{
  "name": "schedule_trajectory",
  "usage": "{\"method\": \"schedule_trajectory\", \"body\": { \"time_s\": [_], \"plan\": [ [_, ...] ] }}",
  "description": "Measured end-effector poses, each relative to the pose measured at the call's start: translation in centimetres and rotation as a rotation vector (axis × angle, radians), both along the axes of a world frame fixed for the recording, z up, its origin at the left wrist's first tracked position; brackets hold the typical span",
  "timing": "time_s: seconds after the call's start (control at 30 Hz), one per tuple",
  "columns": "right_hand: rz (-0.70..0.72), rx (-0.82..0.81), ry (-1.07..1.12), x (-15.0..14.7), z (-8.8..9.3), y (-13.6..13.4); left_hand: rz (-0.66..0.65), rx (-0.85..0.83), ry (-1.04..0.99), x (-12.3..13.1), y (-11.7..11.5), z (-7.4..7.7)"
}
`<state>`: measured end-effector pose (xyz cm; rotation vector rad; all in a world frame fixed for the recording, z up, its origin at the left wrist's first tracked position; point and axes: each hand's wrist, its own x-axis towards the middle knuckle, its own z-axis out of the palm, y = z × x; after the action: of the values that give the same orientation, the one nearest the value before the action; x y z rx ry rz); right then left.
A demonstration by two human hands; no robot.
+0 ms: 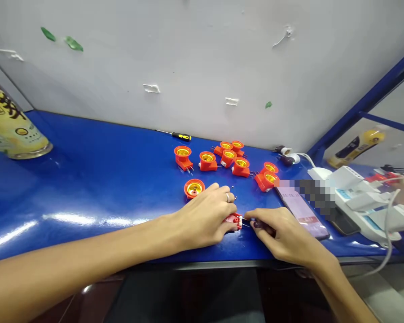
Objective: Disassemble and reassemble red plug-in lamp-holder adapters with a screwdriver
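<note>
Glossy blue counter (104, 175) is spreading out before me, its near edge running just past my wrists. Close to that edge, between my hands, a small red plug piece (234, 218) is lying with its long axis roughly left to right, its metal prongs (245, 223) pointing toward my right side. My left hand (210, 213) is the nearer, clamping the piece with thumb on the near side and fingers over the far side; my right hand (281, 229) is curling at the prong end, but I cannot tell what its fingers are closing on, if anything. Just beyond my left knuckles one lamp socket (194, 188) is facing upward, gold inside, and farther back a loose group of red sockets (240, 167) is sitting. Behind them a screwdriver (182, 136) is lying near the foot of the pale wall (195, 54). On the right a phone (298, 206) is resting aslant, a white power strip (352, 211) beyond it.
</note>
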<state>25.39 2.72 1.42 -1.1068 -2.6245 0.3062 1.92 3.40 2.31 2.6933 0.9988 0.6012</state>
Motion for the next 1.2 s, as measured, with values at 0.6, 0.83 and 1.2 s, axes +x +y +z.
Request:
{"method": "schedule_trajectory", "body": {
  "time_s": [0.6, 0.83, 1.2],
  "plan": [
    [0.079, 0.304, -0.046, 1.3, -0.6, 1.4, -0.004, 0.039, -0.043, -0.2, -0.4, -0.7],
    [0.039, 0.281, 0.003, 0.6, -0.9, -1.6, 0.009, 0.166, 0.015, -0.4, -0.4, -1.0],
    [0.054, 0.292, 0.002, 0.3, -0.7, -1.7, 0.013, 0.218, 0.074, -0.5, -0.3, -0.8]
  ]
}}
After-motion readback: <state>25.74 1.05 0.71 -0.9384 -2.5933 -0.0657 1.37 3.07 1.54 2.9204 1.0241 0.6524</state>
